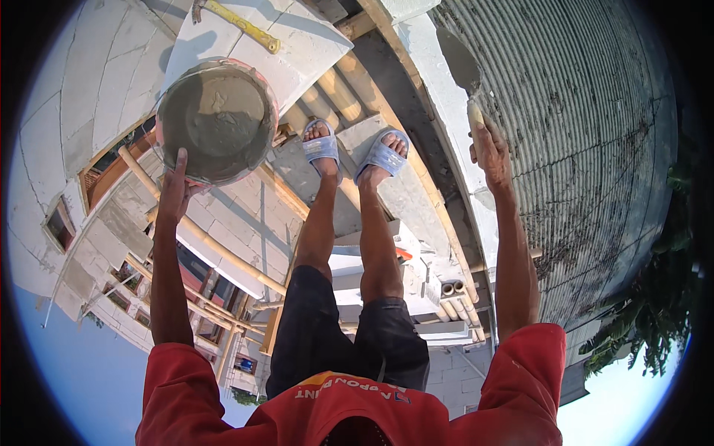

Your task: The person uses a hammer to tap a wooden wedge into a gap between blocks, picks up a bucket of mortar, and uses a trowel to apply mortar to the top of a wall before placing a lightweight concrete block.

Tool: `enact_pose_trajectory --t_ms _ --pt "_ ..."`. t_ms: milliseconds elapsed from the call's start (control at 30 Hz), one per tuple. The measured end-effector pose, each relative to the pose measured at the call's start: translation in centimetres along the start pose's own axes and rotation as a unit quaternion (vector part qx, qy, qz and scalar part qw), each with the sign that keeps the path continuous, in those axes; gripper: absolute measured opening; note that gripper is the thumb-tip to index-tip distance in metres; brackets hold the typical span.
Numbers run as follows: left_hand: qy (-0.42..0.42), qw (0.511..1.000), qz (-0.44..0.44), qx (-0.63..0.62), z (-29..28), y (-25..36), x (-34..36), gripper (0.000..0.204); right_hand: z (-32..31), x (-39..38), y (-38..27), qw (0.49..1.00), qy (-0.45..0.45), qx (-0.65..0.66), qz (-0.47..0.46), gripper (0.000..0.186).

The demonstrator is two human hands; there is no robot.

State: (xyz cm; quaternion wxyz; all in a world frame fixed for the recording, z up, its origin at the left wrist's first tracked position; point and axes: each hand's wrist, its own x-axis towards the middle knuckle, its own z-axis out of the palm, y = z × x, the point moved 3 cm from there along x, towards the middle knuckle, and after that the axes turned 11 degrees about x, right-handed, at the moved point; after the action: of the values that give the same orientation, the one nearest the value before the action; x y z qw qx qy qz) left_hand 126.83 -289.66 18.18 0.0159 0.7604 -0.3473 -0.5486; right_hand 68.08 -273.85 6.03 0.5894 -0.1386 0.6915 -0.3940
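My left hand [178, 175] grips the near rim of a bucket [223, 126] of wet grey mortar, fingers on its edge. My right hand [489, 152] is closed on the pale handle of a trowel [459, 63]; its grey blade lies along the white block wall edge [416, 41] beside corrugated sheeting. A yellow-handled hammer [242, 26] rests on a white block surface [305, 63] just beyond the bucket.
My sandalled feet stand on narrow grey boards [379, 193] among bamboo poles [335, 97]. Corrugated roofing [580, 171] spans the right side. Bamboo scaffolding and block walls [111, 245] with window openings lie at the left and below. Leafy trees [639, 327] show at the lower right.
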Motion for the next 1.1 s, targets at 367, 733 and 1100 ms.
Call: enact_pose_trajectory --t_ms 367,733,1100 --pt "-0.017 1.000 -0.001 -0.005 0.1 0.0 0.0 0.083 2.2 5.8 6.2 0.976 0.028 -0.171 -0.135 0.045" --pt "-0.004 1.000 -0.003 0.004 1.5 0.8 0.0 0.086 1.4 7.0 6.6 0.837 -0.069 -0.396 -0.371 0.062" --pt "0.005 1.000 0.013 0.010 2.1 1.4 -0.8 0.086 4.2 7.5 5.9 0.975 0.018 -0.137 0.172 0.067"
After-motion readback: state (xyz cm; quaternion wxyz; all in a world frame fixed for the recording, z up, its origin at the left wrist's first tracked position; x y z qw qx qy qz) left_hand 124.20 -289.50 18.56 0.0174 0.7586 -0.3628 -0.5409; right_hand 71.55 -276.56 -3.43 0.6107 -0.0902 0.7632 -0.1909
